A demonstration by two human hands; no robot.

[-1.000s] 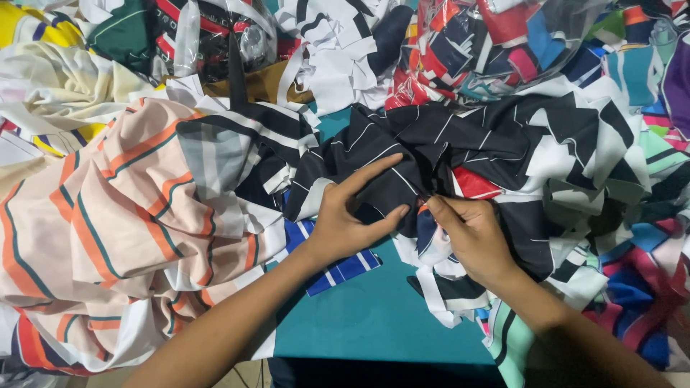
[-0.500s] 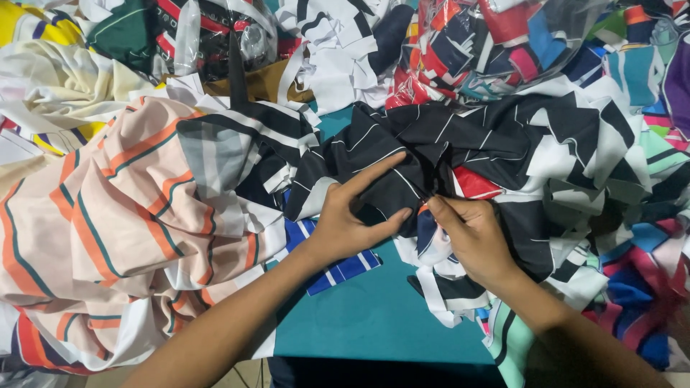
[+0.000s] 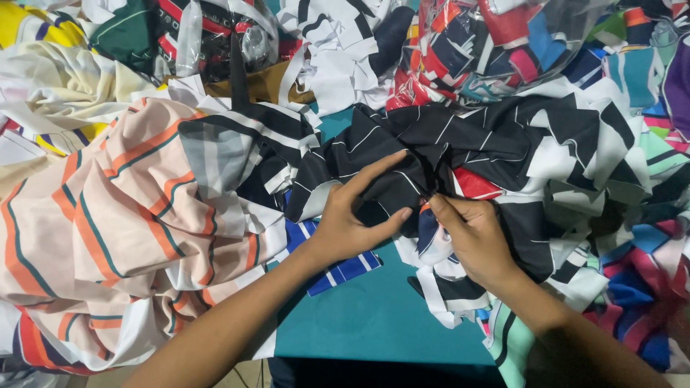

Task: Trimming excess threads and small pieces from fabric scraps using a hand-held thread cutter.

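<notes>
Black striped cloth (image 3: 460,144): bunched, long axis running left-right, above the teal table (image 3: 374,316).
Left hand (image 3: 352,219): fingers pinching its fold.
Right hand (image 3: 471,233): fingertips clamped on the same fold.

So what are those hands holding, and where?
Both hands, left and right, pinch the black white-striped cloth at a bunched fold near its middle.

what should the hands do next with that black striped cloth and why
Probably draw the two hands apart to spread it: the left hand and right hand both pinch the bunched black striped cloth close together, and its folds hide its shape among the other scraps on the teal table.
</notes>
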